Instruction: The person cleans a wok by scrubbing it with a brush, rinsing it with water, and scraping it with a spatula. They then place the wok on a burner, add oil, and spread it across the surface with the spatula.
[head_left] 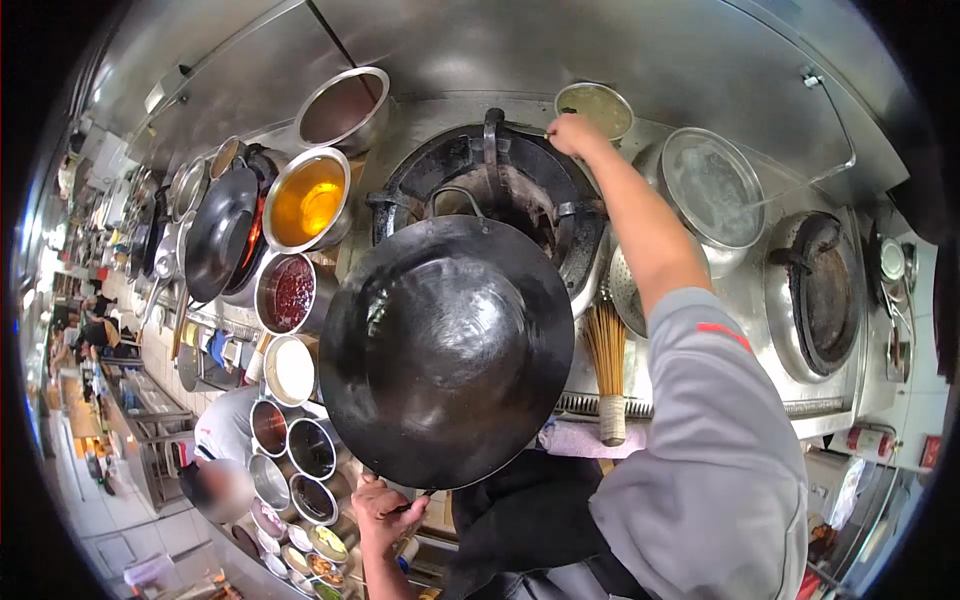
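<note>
A large black wok [440, 350], tilted so its dark, shiny inside faces me, is held up in front of the burner [500, 180]. At the wok's near edge my left hand [385, 510] is closed on its near handle, most of which is hidden. The wok's far loop handle stands over the burner ring. Across the stove my right hand [572, 133] is closed beside a metal bowl of yellowish liquid [597, 108]. What it grips is too small and covered to name. Below my right forearm lies a bamboo wok brush [608, 365].
A pot of cloudy water [712, 190] and a second burner [820, 300] stand at right. At left are a bowl of amber oil [308, 203], a pot of red sauce [289, 293] and several seasoning containers. A folded cloth [570, 440] lies along the front. Another person [225, 440] is at lower left.
</note>
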